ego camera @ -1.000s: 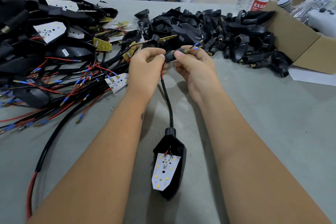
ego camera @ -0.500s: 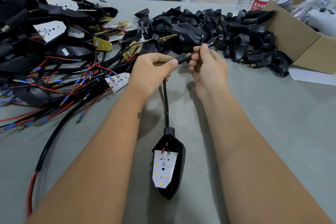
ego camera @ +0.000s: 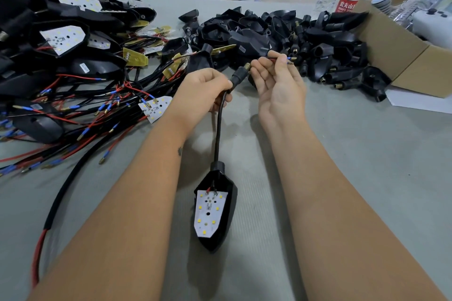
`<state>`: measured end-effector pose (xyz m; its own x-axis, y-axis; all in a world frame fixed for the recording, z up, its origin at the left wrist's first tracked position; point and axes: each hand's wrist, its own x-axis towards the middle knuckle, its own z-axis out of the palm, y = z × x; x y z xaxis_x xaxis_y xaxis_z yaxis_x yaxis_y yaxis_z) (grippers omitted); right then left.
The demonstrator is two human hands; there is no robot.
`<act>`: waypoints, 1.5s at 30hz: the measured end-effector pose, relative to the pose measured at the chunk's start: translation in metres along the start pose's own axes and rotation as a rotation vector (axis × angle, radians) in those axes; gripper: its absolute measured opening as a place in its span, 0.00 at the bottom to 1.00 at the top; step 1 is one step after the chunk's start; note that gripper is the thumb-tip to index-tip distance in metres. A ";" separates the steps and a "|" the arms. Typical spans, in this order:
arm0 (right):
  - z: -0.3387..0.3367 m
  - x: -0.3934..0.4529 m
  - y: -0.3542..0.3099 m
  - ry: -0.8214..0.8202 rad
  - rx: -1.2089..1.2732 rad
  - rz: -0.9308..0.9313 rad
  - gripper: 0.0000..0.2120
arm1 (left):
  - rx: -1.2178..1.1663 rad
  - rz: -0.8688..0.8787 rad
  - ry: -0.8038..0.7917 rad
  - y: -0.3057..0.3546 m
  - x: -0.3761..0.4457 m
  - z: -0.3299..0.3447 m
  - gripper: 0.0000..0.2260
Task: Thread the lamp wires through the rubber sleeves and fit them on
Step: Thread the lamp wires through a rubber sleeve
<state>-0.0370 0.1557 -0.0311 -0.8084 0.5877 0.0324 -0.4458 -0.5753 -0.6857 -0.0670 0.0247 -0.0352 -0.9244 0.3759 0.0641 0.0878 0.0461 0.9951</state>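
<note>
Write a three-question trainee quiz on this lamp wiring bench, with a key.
1. True or false: the left hand grips the black rubber sleeve on the lamp's cable.
2. What does the right hand pinch? A) a water bottle B) the wire ends C) a loose LED board
3. Fill in: the lamp head lies on the table between the person's two ____.

Key: 1 true; 2 B; 3 forearms.
</note>
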 end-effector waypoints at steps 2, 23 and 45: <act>-0.001 0.000 0.000 -0.012 0.007 0.030 0.12 | -0.005 0.007 0.003 0.000 0.000 0.002 0.08; -0.006 0.006 -0.008 0.151 0.073 -0.048 0.09 | 0.041 0.033 -0.156 -0.003 0.001 0.001 0.10; 0.001 -0.001 0.000 0.048 -0.381 0.195 0.12 | 0.042 0.006 -0.234 0.002 0.002 -0.006 0.10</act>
<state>-0.0368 0.1548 -0.0303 -0.8406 0.5198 -0.1523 -0.1051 -0.4323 -0.8956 -0.0707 0.0200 -0.0323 -0.8130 0.5805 0.0457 0.1131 0.0803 0.9903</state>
